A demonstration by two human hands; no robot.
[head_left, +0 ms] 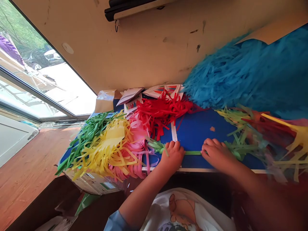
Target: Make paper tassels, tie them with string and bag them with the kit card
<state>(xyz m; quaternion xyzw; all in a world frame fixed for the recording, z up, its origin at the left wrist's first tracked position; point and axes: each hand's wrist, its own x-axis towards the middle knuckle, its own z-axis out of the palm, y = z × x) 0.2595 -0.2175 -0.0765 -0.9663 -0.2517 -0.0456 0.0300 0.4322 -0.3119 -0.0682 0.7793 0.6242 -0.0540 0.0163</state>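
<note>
A thin green paper strip lies along the near edge of the blue board. My left hand is curled shut on the strip's left end, beside a white strip standing across the board. My right hand is closed, its fingertips pressing the strip's right end down onto the board.
Heaps of cut paper strips surround the hands: green, yellow, pink and red to the left, a big blue pile and mixed strips to the right. A cardboard box and folded papers lie behind.
</note>
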